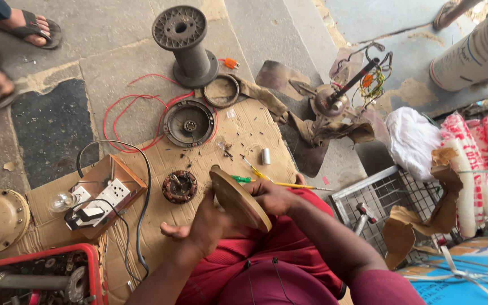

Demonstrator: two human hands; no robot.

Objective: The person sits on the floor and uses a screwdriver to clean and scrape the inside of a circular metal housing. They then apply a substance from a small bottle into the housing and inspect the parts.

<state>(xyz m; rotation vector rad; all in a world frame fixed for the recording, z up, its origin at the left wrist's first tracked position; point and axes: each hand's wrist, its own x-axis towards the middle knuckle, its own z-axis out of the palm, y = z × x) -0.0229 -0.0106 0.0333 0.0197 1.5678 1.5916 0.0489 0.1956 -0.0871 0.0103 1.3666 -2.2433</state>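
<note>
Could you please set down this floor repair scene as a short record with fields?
setting: person seated on cardboard sheet laid on a concrete floor
left hand: under the tan round cover, palm against its lower edge
right hand: gripping the cover's upper side
cover pose: tilted on edge
just ahead: copper-wound stator, screwdrivers
further out: dark round housing, red wire, grey spool
left side: wooden switch board with bulb, red tray
right side: wire basket
</note>
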